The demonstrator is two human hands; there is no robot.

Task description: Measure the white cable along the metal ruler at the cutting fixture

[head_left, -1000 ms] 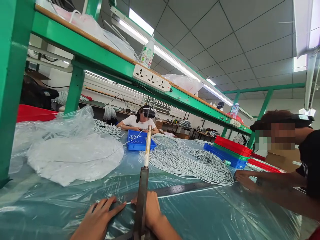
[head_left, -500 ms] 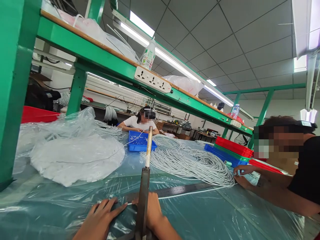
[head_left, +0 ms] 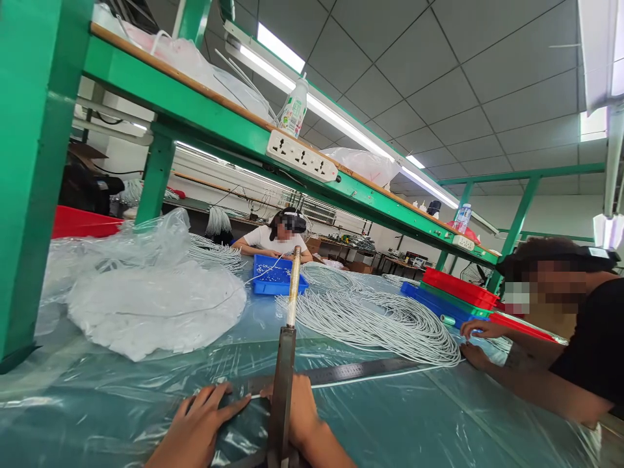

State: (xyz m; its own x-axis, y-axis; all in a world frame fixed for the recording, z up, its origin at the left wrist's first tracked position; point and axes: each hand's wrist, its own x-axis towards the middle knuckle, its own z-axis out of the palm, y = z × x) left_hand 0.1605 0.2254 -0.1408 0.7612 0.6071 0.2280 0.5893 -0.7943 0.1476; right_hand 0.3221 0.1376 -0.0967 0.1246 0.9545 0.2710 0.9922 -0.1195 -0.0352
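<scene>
Wire [head_left: 370, 376], thin and white, lay flat on the table [head_left: 414, 429] beside a long steel ruler [head_left: 341, 372]. Both ran sideways, from the near hands out to the right and a little away. The near end of the wire sat between the person's two hands, so both were as close to it as could be. The left hand [head_left: 195, 422] lay flat on the plastic sheet with its fingers spread, and its fingertips touched the wire's end. It pinched nothing. The right hand [head_left: 299, 409] lay just to the right, on the wire and the ruler, but a tall metal lever [head_left: 285, 383] stood up in front of it. I could not tell if that hand pressed down or pinched the wire. The lever rose straight up and crossed the wire's line between the two hands. Far along to the right, a co-worker's hand [head_left: 475, 355] touched the other end of the wire, next to a big pile of grey cable [head_left: 380, 318].
</scene>
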